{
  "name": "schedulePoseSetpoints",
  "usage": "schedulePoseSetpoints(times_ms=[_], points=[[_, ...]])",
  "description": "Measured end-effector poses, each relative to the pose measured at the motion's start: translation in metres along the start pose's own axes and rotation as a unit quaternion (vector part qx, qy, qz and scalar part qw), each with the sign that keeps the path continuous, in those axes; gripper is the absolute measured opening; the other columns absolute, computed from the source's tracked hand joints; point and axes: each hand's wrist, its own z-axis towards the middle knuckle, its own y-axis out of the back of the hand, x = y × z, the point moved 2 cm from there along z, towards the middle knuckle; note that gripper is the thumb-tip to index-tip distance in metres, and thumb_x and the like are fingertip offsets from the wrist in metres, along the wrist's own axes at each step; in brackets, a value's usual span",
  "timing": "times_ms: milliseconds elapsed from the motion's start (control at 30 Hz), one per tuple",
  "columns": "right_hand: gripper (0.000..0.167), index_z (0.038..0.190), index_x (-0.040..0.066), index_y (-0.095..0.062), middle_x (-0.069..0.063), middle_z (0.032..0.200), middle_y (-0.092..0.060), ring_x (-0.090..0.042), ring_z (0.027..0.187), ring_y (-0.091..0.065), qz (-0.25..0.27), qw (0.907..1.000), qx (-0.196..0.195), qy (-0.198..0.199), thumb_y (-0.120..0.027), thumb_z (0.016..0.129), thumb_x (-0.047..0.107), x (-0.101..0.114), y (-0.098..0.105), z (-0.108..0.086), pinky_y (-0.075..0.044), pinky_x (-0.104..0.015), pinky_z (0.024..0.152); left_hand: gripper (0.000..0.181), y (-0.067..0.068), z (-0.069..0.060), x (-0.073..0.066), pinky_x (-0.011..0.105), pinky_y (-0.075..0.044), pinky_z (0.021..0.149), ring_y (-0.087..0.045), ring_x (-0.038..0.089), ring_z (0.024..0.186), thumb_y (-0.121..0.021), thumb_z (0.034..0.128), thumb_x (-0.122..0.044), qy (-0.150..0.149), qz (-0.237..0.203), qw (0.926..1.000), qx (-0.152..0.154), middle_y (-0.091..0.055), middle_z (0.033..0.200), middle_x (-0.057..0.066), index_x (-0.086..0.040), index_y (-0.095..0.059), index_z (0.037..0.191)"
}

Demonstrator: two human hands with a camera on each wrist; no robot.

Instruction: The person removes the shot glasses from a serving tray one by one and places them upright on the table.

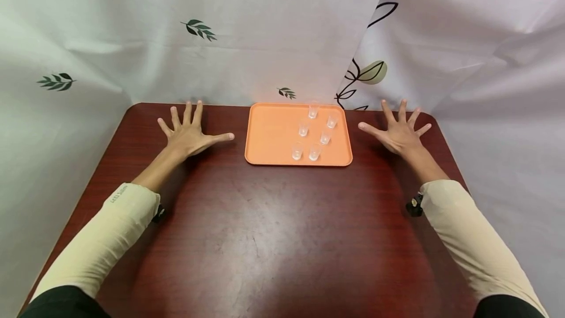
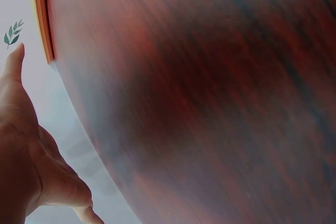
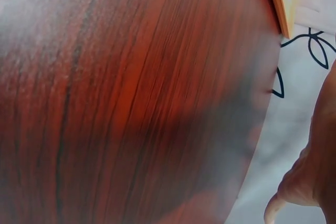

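An orange tray [image 1: 271, 134] lies at the table's far edge in the head view, with several small clear cups, one of them a cup [image 1: 297, 151], standing on its middle and right part. To the tray's left is my left hand [image 1: 187, 136], fingers spread wide, holding nothing. My right hand [image 1: 399, 135] is spread the same way to the tray's right, also holding nothing. Neither hand touches the tray. The left wrist view shows my left hand [image 2: 31, 156] near the tray's edge [image 2: 42, 19]; the right wrist view shows my right hand [image 3: 312, 166] below the tray's edge [image 3: 281, 3].
The dark red wooden table [image 1: 265, 239] has rounded far corners. A white curtain [image 1: 132, 28] with leaf prints hangs behind it and along both sides. Dark shadows of the hands fall on the tabletop.
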Motion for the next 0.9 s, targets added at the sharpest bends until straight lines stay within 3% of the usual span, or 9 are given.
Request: schedulePoseSetpoints(times_ms=[167,267,400,633,800,900], points=[[0.12,0.182,0.038,0.007,-0.015,0.181,0.037,-0.062,0.16,0.04,0.007,1.0,-0.005,0.0,-0.042,0.093,0.101,0.002,-0.002,0.001,0.02,-0.1,0.116,0.15,-0.001,0.001,-0.002,0.093,0.015,0.127,0.015,0.062,0.171,-0.062,0.0784,-0.105,0.001,-0.014,0.9999,-0.007,0.01,0.191,0.017,-0.027,0.013,0.182],[0.12,0.182,0.038,0.006,-0.016,0.182,0.036,-0.063,0.161,0.038,0.009,0.9999,-0.006,0.002,-0.043,0.093,0.101,0.002,-0.003,0.001,0.019,-0.1,0.117,0.151,-0.002,0.002,-0.004,0.094,-0.005,0.127,-0.001,0.063,0.171,-0.065,0.0774,-0.104,0.003,-0.022,0.9997,-0.014,-0.001,0.191,0.021,-0.026,0.008,0.184],[0.121,0.183,0.036,0.005,-0.019,0.183,0.033,-0.065,0.162,0.034,0.009,0.9999,-0.009,0.008,-0.044,0.093,0.101,0.004,-0.005,0.0,0.018,-0.099,0.119,0.151,-0.003,0.004,-0.008,0.09,-0.026,0.118,-0.018,0.064,0.161,-0.067,0.0766,-0.103,0.004,-0.034,0.9993,-0.016,-0.015,0.186,0.028,-0.025,0.003,0.184],[0.122,0.184,0.033,0.001,-0.026,0.186,0.02,-0.066,0.166,0.023,0.02,0.9993,-0.023,0.021,-0.05,0.094,0.098,0.009,-0.009,-0.005,0.012,-0.096,0.126,0.147,-0.002,0.004,-0.015,0.082,-0.031,0.121,-0.027,0.063,0.154,-0.072,0.0786,-0.099,-0.005,-0.058,0.9983,0.004,-0.022,0.18,0.034,-0.025,-0.001,0.185],[0.118,0.184,0.03,-0.004,-0.029,0.188,0.003,-0.065,0.17,0.008,0.048,0.9977,-0.033,0.033,-0.056,0.097,0.09,0.013,-0.011,-0.009,-0.004,-0.091,0.133,0.144,-0.003,0.003,-0.021,0.081,-0.036,0.123,-0.028,0.058,0.153,-0.075,0.0791,-0.096,-0.004,-0.099,0.9951,0.01,-0.026,0.178,0.033,-0.028,-0.004,0.185],[0.113,0.184,0.03,-0.011,-0.023,0.19,-0.01,-0.062,0.172,-0.004,0.069,0.9959,-0.046,0.038,-0.059,0.099,0.086,0.014,-0.012,-0.013,-0.016,-0.091,0.132,0.141,-0.004,0.004,-0.026,0.078,-0.039,0.123,-0.028,0.053,0.153,-0.078,0.0803,-0.092,-0.003,-0.145,0.9894,0.011,-0.032,0.174,0.03,-0.028,-0.007,0.185]])
